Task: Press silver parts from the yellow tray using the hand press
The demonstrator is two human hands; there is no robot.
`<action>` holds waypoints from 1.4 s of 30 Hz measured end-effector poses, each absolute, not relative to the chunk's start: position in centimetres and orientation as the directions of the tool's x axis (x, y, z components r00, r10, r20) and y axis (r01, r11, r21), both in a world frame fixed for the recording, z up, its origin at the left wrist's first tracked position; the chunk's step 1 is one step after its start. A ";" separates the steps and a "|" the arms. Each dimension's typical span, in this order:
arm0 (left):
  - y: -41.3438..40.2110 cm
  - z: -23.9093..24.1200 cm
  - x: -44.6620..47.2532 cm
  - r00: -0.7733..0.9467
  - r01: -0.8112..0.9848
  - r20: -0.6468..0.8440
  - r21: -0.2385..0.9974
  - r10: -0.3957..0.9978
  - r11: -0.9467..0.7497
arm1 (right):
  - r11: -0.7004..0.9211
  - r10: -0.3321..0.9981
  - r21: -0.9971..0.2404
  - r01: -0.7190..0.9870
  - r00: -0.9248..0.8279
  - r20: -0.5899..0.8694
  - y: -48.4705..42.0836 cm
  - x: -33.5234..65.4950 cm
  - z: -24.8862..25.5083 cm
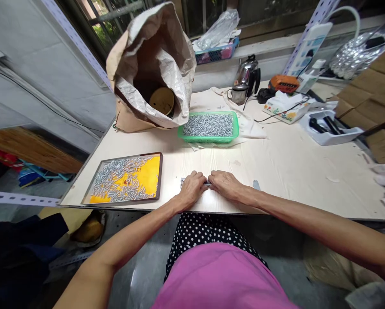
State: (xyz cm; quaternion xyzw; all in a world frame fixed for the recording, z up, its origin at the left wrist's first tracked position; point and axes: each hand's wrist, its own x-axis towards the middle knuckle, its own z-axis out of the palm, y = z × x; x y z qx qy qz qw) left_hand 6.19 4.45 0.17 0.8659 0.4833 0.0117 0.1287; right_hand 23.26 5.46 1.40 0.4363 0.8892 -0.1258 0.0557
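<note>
Close to the table's front edge, my left hand [192, 188] and my right hand [225, 183] lie nearly touching. Both have curled fingers closed over a narrow metal strip [207, 184], which shows between them. A metal end with small holes sticks out left of my left hand; most of the piece is hidden beneath the fingers. To the left, a shallow dark-rimmed tray [161, 176] with a yellow bottom holds many loose silver screw-like pins [110, 178]. Beyond my hands, a green plastic basket [208, 139] is filled with similar small metal pieces [208, 124].
A large open paper sack [124, 107] stands at the back left. A small grey-blue flat piece [256, 185] lies right of my right hand. Further back are a metal cup [239, 94], a kettle [247, 71], a tissue box [284, 109] and a white bin [337, 136].
</note>
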 end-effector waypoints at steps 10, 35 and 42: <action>-1.3 -4.7 7.5 0.505 0.782 0.217 0.293 0.835 -0.550 | 0.661 0.719 -0.305 0.686 -0.695 -0.004 11.2 25.5 -1.6; 4.5 0.1 -12.5 0.403 0.900 0.066 0.153 0.913 -0.408 | 0.865 0.309 -0.480 0.143 -0.907 0.285 6.5 14.3 -2.7; 5.9 -0.7 -12.7 0.458 0.884 -0.008 0.105 0.889 -0.455 | 0.636 0.770 -0.679 0.366 -0.244 0.590 12.1 17.2 2.8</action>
